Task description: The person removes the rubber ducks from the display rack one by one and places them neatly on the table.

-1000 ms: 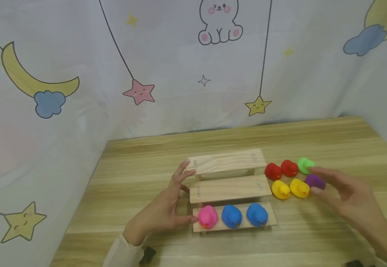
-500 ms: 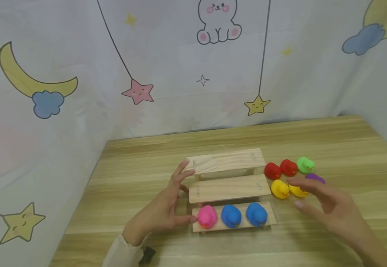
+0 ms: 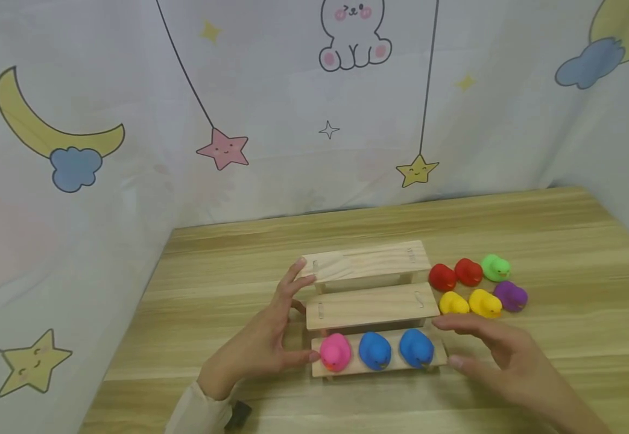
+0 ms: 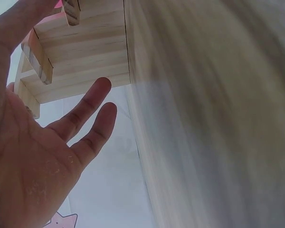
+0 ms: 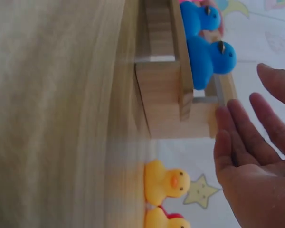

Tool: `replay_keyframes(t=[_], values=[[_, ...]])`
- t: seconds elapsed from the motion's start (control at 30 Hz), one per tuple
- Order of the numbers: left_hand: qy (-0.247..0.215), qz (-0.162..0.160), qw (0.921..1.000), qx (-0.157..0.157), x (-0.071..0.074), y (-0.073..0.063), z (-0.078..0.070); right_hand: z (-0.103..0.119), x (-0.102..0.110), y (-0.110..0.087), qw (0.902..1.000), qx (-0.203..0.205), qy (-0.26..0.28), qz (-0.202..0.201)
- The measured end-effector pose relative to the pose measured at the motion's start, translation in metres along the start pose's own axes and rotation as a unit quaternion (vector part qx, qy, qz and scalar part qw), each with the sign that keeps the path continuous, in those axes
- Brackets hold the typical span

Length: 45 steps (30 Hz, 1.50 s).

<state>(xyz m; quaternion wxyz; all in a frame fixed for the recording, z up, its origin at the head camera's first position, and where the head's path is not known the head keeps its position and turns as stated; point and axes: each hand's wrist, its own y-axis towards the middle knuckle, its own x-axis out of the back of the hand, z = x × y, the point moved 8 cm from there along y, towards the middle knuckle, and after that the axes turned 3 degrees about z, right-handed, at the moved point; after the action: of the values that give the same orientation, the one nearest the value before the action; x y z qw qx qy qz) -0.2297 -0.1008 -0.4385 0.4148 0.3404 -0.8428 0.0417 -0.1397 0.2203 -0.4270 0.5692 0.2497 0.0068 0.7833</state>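
A three-step wooden stand (image 3: pixel 371 307) sits on the table in the head view. On its lowest step are a pink rubber duck (image 3: pixel 336 352) and two blue rubber ducks (image 3: pixel 417 348); the upper two steps carry nothing. My left hand (image 3: pixel 265 340) spreads along the stand's left end, its index finger at the top step and its thumb tip beside the pink duck. At the right end is my right hand (image 3: pixel 512 364), fingertips by the middle step and thumb near the lowest one. In the right wrist view its relaxed fingers hold nothing; whether they touch the stand I cannot tell.
Right of the stand are two yellow ducks (image 3: pixel 485 303), a purple duck (image 3: pixel 511 296), two red ducks (image 3: pixel 442 277) and a green duck (image 3: pixel 496 267). A printed cloth (image 3: pixel 292 90) hangs behind the wood-grain table (image 3: pixel 227 259).
My right hand has moved left from beside the purple and green ducks, past the yellow ones, to the stand's right end. The left hand has stayed in place.
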Motion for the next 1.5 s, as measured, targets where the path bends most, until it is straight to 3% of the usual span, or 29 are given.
replay_keyframes(t=[0.4, 0.57, 0.8, 0.9, 1.17, 1.5], values=[[-0.001, 0.003, 1.0, 0.008, 0.0, 0.0, 0.0, -0.004, -0.02, -0.002, 0.9994, 0.006, 0.026, 0.024], [0.003, 0.002, 0.9999, 0.015, 0.0, -0.001, 0.0, -0.003, -0.028, -0.002, 0.9998, 0.009, 0.016, 0.012], [0.005, 0.004, 0.9997, 0.024, 0.0, -0.001, 0.001, 0.0, -0.033, 0.0, 0.9982, 0.058, 0.001, -0.011], [0.003, 0.006, 0.9995, 0.03, 0.0, -0.001, 0.002, -0.001, -0.035, 0.0, 0.998, 0.061, -0.004, -0.014], [0.007, 0.003, 0.9998, 0.017, 0.0, -0.001, 0.001, -0.007, -0.037, -0.002, 0.9995, 0.025, -0.002, -0.018], [0.009, 0.004, 0.9999, 0.011, -0.001, -0.001, 0.001, -0.005, -0.04, -0.002, 0.9997, 0.02, 0.003, -0.015]])
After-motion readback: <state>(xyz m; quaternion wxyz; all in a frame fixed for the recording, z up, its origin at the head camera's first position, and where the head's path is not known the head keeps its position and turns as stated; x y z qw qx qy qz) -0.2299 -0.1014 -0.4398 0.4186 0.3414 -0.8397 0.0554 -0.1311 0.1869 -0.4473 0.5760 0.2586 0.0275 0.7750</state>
